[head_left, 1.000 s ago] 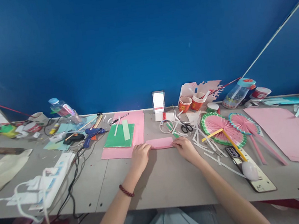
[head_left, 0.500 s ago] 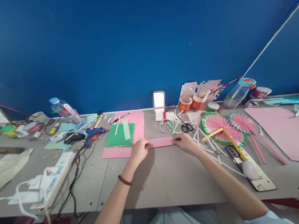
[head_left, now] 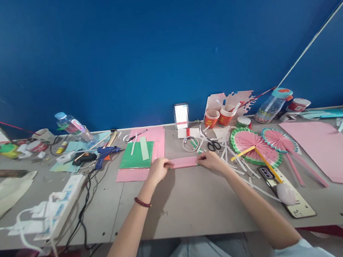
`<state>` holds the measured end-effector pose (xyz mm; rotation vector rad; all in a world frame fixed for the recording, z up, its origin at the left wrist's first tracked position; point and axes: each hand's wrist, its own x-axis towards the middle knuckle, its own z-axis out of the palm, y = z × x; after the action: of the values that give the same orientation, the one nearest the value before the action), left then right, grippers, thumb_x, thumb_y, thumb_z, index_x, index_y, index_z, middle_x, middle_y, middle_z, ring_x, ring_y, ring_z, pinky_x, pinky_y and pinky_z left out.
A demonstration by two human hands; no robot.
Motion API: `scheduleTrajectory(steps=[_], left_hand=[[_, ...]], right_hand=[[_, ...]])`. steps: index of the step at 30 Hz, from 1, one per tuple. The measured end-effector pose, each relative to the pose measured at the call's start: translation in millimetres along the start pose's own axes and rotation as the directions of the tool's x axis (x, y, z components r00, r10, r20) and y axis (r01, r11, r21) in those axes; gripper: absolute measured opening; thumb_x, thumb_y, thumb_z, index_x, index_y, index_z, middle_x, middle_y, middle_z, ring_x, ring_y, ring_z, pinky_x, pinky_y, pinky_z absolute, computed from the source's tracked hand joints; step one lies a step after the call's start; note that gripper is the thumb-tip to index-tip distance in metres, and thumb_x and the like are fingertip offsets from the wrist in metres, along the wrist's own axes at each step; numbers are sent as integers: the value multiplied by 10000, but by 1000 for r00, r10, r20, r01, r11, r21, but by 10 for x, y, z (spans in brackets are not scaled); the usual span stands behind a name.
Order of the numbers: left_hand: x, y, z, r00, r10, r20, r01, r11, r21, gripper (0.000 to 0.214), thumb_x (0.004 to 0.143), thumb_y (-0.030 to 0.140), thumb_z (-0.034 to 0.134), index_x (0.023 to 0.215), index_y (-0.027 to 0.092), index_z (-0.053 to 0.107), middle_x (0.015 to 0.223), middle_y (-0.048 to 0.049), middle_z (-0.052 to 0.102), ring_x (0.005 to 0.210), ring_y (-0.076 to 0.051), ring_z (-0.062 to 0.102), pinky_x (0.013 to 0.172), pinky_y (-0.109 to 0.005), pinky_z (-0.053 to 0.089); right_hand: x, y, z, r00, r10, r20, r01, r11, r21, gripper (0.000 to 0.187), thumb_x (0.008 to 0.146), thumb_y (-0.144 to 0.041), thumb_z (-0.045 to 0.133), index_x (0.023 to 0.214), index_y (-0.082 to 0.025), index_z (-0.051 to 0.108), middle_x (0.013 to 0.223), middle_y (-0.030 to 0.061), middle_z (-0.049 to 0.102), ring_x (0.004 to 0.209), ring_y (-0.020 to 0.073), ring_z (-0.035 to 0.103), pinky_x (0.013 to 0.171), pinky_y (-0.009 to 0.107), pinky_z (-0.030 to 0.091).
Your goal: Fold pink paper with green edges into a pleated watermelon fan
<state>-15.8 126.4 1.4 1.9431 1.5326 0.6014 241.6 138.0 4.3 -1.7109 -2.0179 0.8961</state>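
Observation:
A narrow strip of pink paper [head_left: 184, 162] stretches between my hands, just over the grey table. My left hand [head_left: 161, 168] pinches its left end, a beaded bracelet on the wrist. At the right end, my right hand [head_left: 209, 160] grips the strip between thumb and fingers. Left of the strip lies a green pack of paper [head_left: 136, 157] on a pink sheet [head_left: 156, 136]. Black scissors [head_left: 214, 144] and white paper strips [head_left: 225, 155] lie just beyond and beside my right hand.
Watermelon-patterned paper fans [head_left: 249, 145] and a phone [head_left: 301, 202] lie on the right. Paper cups [head_left: 212, 117] stand by the blue wall. A blue glue gun [head_left: 107, 153], a power strip [head_left: 65, 201] and a plastic bottle [head_left: 75, 127] occupy the left side.
Both hands stay at the ends of the pink paper strip, nearly still. The whole view has shifted very slightly.

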Motion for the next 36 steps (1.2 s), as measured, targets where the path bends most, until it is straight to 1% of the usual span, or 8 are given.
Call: scheduleTrajectory(steps=[4, 8, 11, 14, 22, 25, 28, 36], left_hand=[[22, -44, -6, 999, -1, 36, 3, 999, -50, 173, 771, 134, 573, 776, 201, 732, 878, -21, 727, 795, -162, 673, 782, -266, 506], [24, -15, -31, 999, 16, 38, -13, 998, -58, 184, 764, 122, 568, 778, 200, 733, 864, -23, 730, 842, -171, 668, 810, -279, 500], [25, 24, -52, 999, 38, 30, -37, 998, -46, 187, 748, 97, 577, 761, 199, 733, 835, -28, 730, 840, -172, 666, 805, -278, 493], [30, 42, -65, 999, 30, 37, -29, 999, -35, 178, 741, 94, 584, 743, 195, 731, 825, -35, 728, 830, -177, 666, 789, -279, 493], [5, -4, -30, 999, 25, 38, -24, 999, -31, 150, 777, 130, 573, 773, 189, 711, 866, -30, 710, 815, -164, 655, 760, -263, 488], [-35, 21, -5, 998, 63, 3, -63, 997, 35, 150, 793, 112, 559, 780, 188, 687, 890, -32, 688, 833, -161, 638, 746, -257, 472], [-85, 79, 14, 994, 110, -24, -104, 980, 170, 167, 789, 69, 555, 827, 196, 657, 882, -34, 659, 877, -171, 605, 751, -264, 446], [-181, 129, 75, 986, 166, -19, -143, 900, 412, 237, 850, 64, 442, 875, 210, 628, 899, -42, 593, 892, -186, 555, 740, -287, 414]], right_hand=[[4, 10, 2, 1000, -18, -7, 18, 1000, 0, 180, 705, -264, 568, 699, -172, 722, 657, 18, 667, 647, 151, 581, 600, 231, 389], [5, 15, 9, 1000, -17, -17, 18, 1000, 10, 174, 699, -269, 574, 695, -176, 721, 656, 14, 668, 646, 150, 583, 596, 228, 391], [1, 5, 11, 1000, -16, -23, 16, 1000, -9, 177, 703, -267, 571, 682, -172, 718, 626, 10, 651, 619, 140, 568, 576, 221, 378], [5, -10, 10, 1000, -11, -8, 11, 999, -40, 187, 713, -264, 563, 685, -163, 719, 601, 6, 632, 596, 133, 550, 557, 217, 360], [26, 21, 39, 999, -37, -18, 36, 997, -62, 161, 708, -220, 569, 706, -165, 721, 640, 14, 660, 613, 134, 564, 578, 217, 368], [13, 40, 68, 997, -53, -49, 51, 998, -48, 149, 702, -207, 572, 711, -164, 715, 657, 17, 666, 618, 133, 564, 582, 217, 369], [0, 48, 87, 996, -67, -67, 64, 997, -45, 140, 696, -197, 572, 706, -167, 708, 659, 16, 667, 614, 131, 563, 576, 215, 367], [2, 53, 77, 996, -65, -56, 60, 993, -97, 100, 711, -215, 585, 717, -164, 671, 676, 17, 648, 616, 131, 555, 565, 219, 345]])
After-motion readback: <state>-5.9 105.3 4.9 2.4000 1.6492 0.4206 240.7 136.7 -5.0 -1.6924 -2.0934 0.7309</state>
